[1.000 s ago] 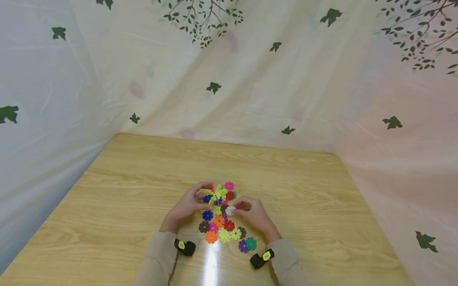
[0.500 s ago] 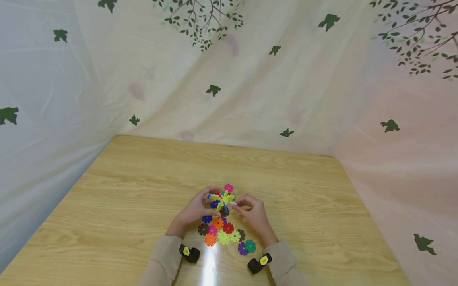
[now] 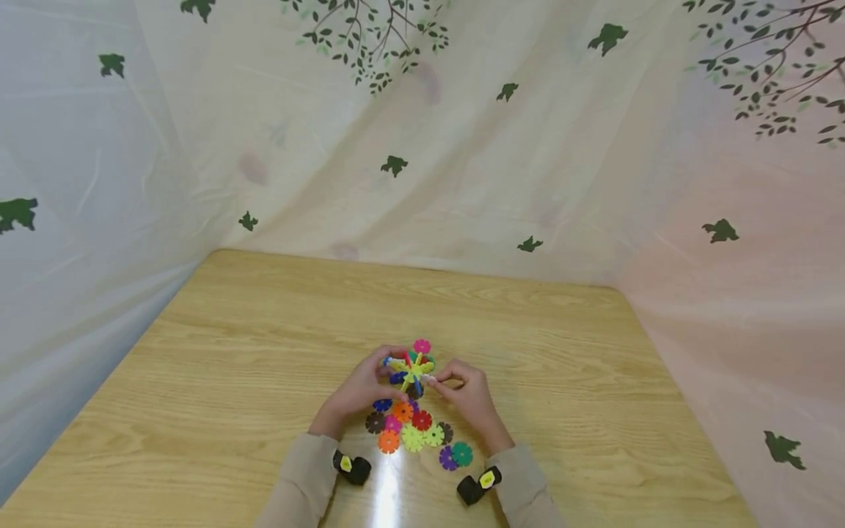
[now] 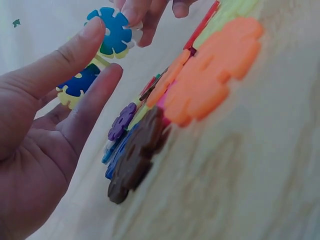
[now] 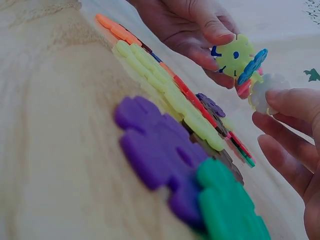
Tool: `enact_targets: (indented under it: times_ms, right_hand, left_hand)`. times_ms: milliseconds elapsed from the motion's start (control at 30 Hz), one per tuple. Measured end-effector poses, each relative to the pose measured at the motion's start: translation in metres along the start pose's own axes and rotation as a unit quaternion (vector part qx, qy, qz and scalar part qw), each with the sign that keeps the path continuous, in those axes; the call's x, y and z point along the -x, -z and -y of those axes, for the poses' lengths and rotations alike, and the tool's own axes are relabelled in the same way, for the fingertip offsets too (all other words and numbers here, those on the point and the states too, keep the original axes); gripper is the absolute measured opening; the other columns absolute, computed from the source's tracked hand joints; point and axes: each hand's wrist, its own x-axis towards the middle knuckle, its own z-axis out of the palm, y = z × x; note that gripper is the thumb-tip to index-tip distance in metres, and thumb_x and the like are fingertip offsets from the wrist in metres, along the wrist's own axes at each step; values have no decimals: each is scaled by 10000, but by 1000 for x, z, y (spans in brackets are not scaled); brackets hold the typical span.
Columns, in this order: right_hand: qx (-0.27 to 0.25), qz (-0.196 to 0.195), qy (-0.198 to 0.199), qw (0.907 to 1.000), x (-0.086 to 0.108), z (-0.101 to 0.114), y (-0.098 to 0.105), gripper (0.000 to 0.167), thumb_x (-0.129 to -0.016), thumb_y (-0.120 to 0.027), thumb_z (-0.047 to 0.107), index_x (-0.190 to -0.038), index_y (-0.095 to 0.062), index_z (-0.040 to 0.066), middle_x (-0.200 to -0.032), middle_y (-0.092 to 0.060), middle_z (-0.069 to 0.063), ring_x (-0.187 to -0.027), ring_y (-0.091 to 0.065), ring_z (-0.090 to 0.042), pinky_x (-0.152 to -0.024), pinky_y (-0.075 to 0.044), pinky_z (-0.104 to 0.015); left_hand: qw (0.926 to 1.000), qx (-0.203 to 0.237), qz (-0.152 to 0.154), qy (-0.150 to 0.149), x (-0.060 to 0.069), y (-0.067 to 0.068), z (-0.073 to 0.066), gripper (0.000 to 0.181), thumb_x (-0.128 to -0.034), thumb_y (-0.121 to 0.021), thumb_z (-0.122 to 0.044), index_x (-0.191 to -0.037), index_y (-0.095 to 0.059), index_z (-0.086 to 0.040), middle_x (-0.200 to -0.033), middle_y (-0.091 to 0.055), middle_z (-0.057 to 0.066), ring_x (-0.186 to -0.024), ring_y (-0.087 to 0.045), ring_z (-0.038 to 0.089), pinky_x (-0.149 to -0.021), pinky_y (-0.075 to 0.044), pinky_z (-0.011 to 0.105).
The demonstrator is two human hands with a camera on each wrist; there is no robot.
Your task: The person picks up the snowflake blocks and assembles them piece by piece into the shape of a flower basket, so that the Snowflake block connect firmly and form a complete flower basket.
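One disc cluster [image 3: 414, 372] now sits farther toward 4 o'clock; left hand [image 3: 359, 386] grips it, right hand [image 3: 471, 396] pinches white disc [image 5: 265, 84].

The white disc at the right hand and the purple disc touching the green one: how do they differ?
Colour: the white disc is pale, the purple disc deep-coloured.
Support: the right hand pinches the white disc; the table bears the purple disc.
Pose: the white disc is tipped up; the purple disc lies flat.
Both are round.

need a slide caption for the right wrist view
Right hand pinches a white disc at a disc cluster held by the left hand, purple disc and green disc in front.
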Motion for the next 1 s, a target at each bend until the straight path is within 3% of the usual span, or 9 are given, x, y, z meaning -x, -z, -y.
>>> enact_targets:
  times_ms: [133,467,633,800,1000]
  right_hand:
    - [58,-88,59,9999,0,-9,-1,74,-839,-737,85,-780,-703,53,-806,-677,-122,-704,-608,-19,-598,-597,-243]
    - [313,-328,34,9990,-1,-5,-2,89,-813,-758,81,-749,-712,39,-780,-693,-136,-702,-586,5,-617,-572,-188]
    - [379,-339,316,9982,0,-3,-2,96,-806,-768,91,-732,-718,57,-738,-684,-109,-680,-580,9,-584,-572,-204]
    - [507,-595,541,9955,-1,-6,-4,111,-786,-780,53,-702,-709,67,-711,-684,-96,-671,-587,22,-559,-568,-200]
    - [533,-579,516,9956,-1,-7,-4,100,-788,-778,56,-709,-717,64,-722,-692,-95,-677,-594,20,-568,-570,-202]
  left_hand:
    - [10000,16,-4,-23,-1,-1,0,730,-761,-777,8,-1403,-432,-31,-1404,-428,186,-1030,-600,259,-837,-568,261]
    - [9991,-321,-194,-194,-2,-3,-2,726,-736,-808,-22,-1377,-467,-19,-1401,-460,194,-1109,-582,334,-982,-532,383]
    - [9987,-356,-312,-173,-1,-6,-3,738,-713,-815,-2,-1370,-477,-21,-1381,-472,191,-1080,-600,325,-946,-551,329]
    - [9985,-305,-422,-188,-2,-9,-6,733,-704,-823,-11,-1353,-483,-1,-1375,-474,203,-1065,-607,343,-881,-574,280]
    - [9983,-335,-428,-196,-2,-8,-7,729,-702,-822,-8,-1347,-482,2,-1376,-468,205,-1056,-608,344,-852,-581,269]
